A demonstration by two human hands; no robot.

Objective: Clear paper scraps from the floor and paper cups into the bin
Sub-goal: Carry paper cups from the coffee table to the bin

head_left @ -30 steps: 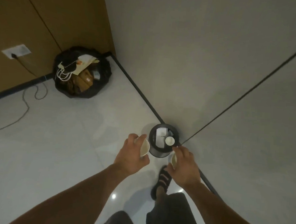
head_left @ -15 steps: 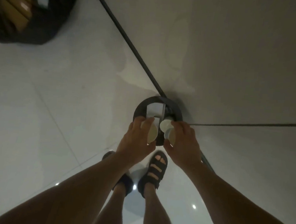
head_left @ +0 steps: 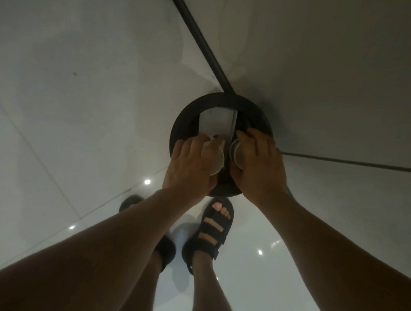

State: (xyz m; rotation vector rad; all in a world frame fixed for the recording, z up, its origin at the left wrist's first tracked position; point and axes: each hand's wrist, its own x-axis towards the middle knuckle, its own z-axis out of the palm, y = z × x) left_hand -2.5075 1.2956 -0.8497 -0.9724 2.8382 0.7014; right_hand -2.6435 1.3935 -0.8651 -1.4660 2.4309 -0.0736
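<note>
Head: both hands grip cups over bin.

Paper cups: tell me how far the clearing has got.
Done: paper already lies in the bin. In hand: the left hand holds the left cup, the right hand the right cup, both over the opening. Left: dropping both in.

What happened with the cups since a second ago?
The left hand and right hand moved forward, carrying the left cup and right cup from before the bin to over its opening. Nothing was let go. The paper still lies inside.
</note>
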